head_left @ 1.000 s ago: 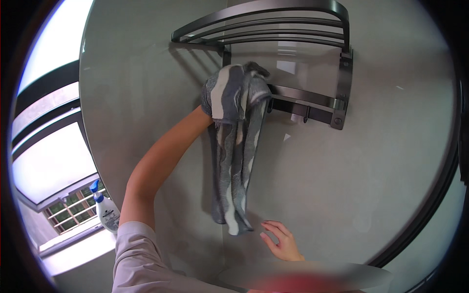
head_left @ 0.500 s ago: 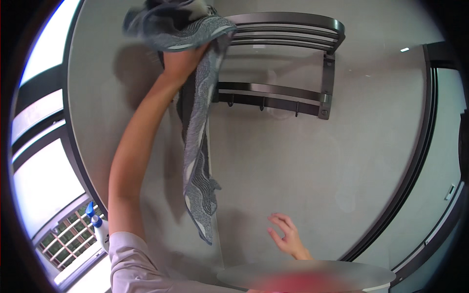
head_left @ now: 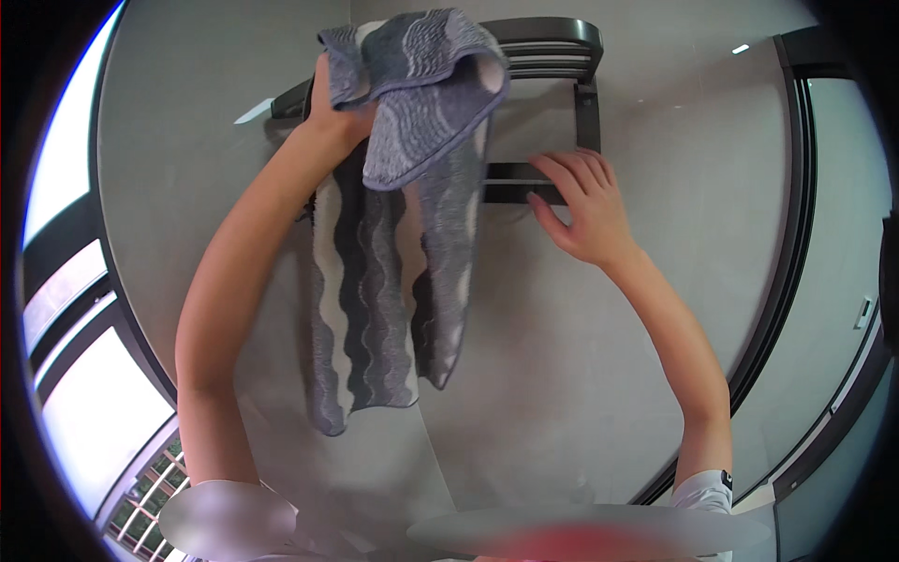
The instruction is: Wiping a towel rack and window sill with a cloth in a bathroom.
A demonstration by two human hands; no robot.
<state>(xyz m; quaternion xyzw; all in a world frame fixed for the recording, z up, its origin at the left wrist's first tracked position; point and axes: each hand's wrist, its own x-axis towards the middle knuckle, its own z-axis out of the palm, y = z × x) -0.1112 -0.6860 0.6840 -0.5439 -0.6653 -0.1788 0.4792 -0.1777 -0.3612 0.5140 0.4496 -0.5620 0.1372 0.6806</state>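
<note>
A grey, black and cream wavy-striped towel [head_left: 375, 309] hangs in front of the dark metal wall rack [head_left: 552, 33], its upper part bunched and folded over. At the towel's upper left, my left hand [head_left: 337, 110] grips it; the cloth hides most of the fingers. My right hand [head_left: 590, 211] is raised to the right of the towel, in front of the rack's lower bar [head_left: 515, 192]. Its fingers are apart and slightly bent, with nothing in them. Whether its fingertips touch the bar I cannot tell. The towel covers the middle of the rack.
Grey walls meet in a corner behind the towel. On the left is a bright window [head_left: 103, 403] with a grille [head_left: 150, 496] below. A dark-framed door [head_left: 824, 234] stands at the right. Blurred patches cover part of the lower edge.
The towel has swung from a narrow twisted strip to a wider hanging sheet, shifting right and lower at its top. My right hand has risen from the lower edge to the rack.
</note>
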